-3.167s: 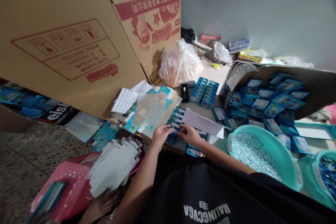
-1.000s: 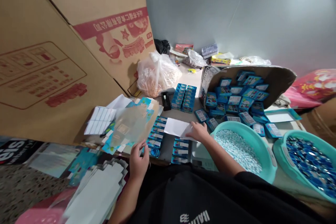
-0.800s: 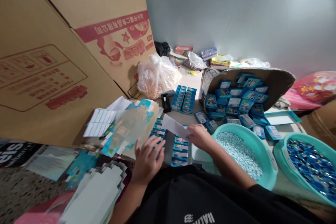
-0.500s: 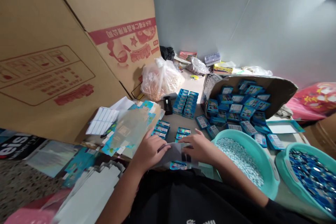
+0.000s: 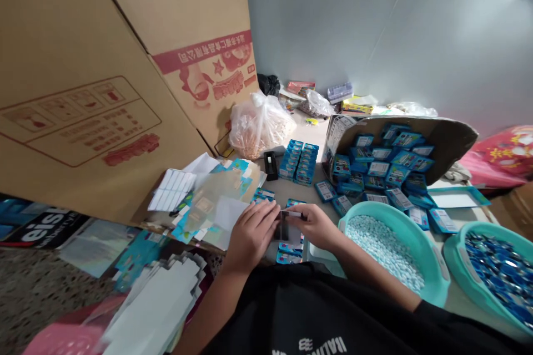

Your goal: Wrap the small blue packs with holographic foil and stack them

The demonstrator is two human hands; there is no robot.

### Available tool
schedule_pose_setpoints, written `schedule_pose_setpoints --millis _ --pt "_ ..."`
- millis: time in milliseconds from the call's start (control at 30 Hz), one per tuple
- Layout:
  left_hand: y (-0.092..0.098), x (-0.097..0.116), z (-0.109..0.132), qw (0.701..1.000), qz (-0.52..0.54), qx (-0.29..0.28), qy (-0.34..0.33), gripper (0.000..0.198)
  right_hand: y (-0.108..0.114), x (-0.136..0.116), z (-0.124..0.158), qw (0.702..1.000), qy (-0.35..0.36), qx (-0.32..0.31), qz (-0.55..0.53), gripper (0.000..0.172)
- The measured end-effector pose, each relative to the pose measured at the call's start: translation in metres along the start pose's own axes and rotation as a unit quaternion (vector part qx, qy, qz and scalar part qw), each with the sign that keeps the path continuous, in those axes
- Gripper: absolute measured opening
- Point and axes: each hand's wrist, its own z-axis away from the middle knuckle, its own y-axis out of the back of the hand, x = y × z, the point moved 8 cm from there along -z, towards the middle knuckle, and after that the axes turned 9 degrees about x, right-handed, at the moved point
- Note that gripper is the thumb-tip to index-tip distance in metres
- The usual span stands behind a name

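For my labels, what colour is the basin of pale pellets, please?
The basin is turquoise, clearest in the head view.

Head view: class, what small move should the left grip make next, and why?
Probably lift the left grip slightly aside, because it covers one end of the white sheet and overlaps the blue packs in view; whether it holds the sheet is unclear.

Packets (image 5: 289, 257) lie near the bench's (image 5: 312, 136) front edge, between piled sheets (image 5: 225, 188) on the left and a tub (image 5: 427, 244) on the right. Behind stand two box rows (image 5: 291, 160), a bag (image 5: 260, 126) to their left, an open carton (image 5: 453, 147) holding boxes (image 5: 378, 168) to their right.
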Motion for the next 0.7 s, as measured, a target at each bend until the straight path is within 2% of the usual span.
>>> schedule_pose_setpoints --millis 100,233,300,367,467,700 --pt "0.008 0.0 0.003 0.999 -0.005 0.044 -0.007 0.037 -0.001 0.009 0.002 0.996 -0.042 0.015 -0.072 0.031" --pt "0.012 0.001 0.003 0.998 0.01 0.066 0.024 0.037 -0.006 0.022 0.004 0.984 -0.1 0.041 -0.142 0.04" --pt "0.01 -0.001 0.001 0.997 0.011 0.051 0.051 0.045 -0.011 0.02 0.004 0.986 -0.093 0.034 -0.138 0.04" --pt "0.003 0.0 -0.001 0.998 0.012 0.007 0.058 0.05 -0.015 0.015 0.002 0.989 -0.072 0.024 -0.125 0.039" --pt "-0.004 0.001 -0.001 0.999 0.005 -0.035 0.035 0.042 -0.019 0.013 0.0 0.989 -0.068 0.014 -0.131 0.041" --pt "-0.005 -0.003 0.003 1.0 -0.005 0.007 -0.001 0.04 -0.02 0.015 -0.004 0.972 -0.095 0.02 -0.215 0.04"
